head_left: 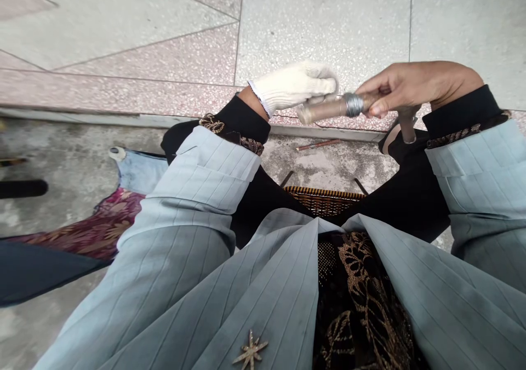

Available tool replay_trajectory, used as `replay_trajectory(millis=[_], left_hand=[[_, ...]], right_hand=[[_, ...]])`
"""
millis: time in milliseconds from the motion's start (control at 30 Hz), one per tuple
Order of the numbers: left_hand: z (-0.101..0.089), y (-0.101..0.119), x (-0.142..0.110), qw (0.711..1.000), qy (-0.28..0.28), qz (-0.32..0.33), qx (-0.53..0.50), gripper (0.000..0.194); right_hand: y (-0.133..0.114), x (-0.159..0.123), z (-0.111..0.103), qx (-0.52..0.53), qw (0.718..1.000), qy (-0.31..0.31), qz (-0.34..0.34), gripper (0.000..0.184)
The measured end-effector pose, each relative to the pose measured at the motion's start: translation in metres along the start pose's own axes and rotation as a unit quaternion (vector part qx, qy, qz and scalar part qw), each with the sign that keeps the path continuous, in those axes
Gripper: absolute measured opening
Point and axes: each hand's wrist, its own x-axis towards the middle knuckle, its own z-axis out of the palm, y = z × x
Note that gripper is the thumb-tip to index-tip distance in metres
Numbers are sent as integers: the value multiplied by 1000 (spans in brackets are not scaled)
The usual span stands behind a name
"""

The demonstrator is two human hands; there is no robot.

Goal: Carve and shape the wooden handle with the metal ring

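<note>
My right hand (415,87) is bare and closed around one end of a brownish rod (324,111), which lies nearly level above the floor's edge. Grey metal wire (354,104) is wound in a tight coil around the rod, just beside my right fingertips. My left hand (302,85) wears a white knit glove and hovers over the rod's free end. Its fingers are curled together and a little blurred; whatever they may pinch is hidden. From below my right hand a similar brownish piece (407,123) hangs down; whether it joins the rod I cannot tell.
Pink and grey terrazzo tiles (320,35) end at a low step over rough concrete. A thin reddish stick (318,144) lies below that edge. Between my legs shows a woven seat (329,199). Patterned maroon cloth (110,216) and a dark bar (24,188) are at left.
</note>
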Motion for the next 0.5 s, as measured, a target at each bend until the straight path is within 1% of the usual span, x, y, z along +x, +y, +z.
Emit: replay_trajectory(millis=[67, 133, 200, 233, 300, 333, 433, 500], left_hand=[[3, 5, 0, 999, 14, 27, -29, 27], [9, 7, 1, 998, 12, 36, -41, 30], [16, 7, 2, 998, -1, 28, -47, 27], [19, 7, 2, 998, -13, 21, -50, 25], [23, 9, 2, 999, -26, 7, -34, 23], [23, 11, 1, 1000, -20, 0, -11, 22], [18, 21, -1, 992, 17, -3, 123, 20], [12, 27, -3, 969, 24, 1, 246, 18]], right_hand=[[-4, -4, 1, 76, 993, 76, -48, 34], [-6, -3, 4, 136, 973, 162, -97, 28], [-6, 1, 6, 165, 948, 245, -121, 29], [-5, 3, 6, 165, 938, 279, -119, 31], [-1, 9, 4, 139, 930, 329, -82, 37], [0, 11, 3, 116, 930, 345, -52, 39], [4, 15, 0, 20, 935, 351, 34, 34], [4, 15, -1, -44, 937, 336, 80, 29]])
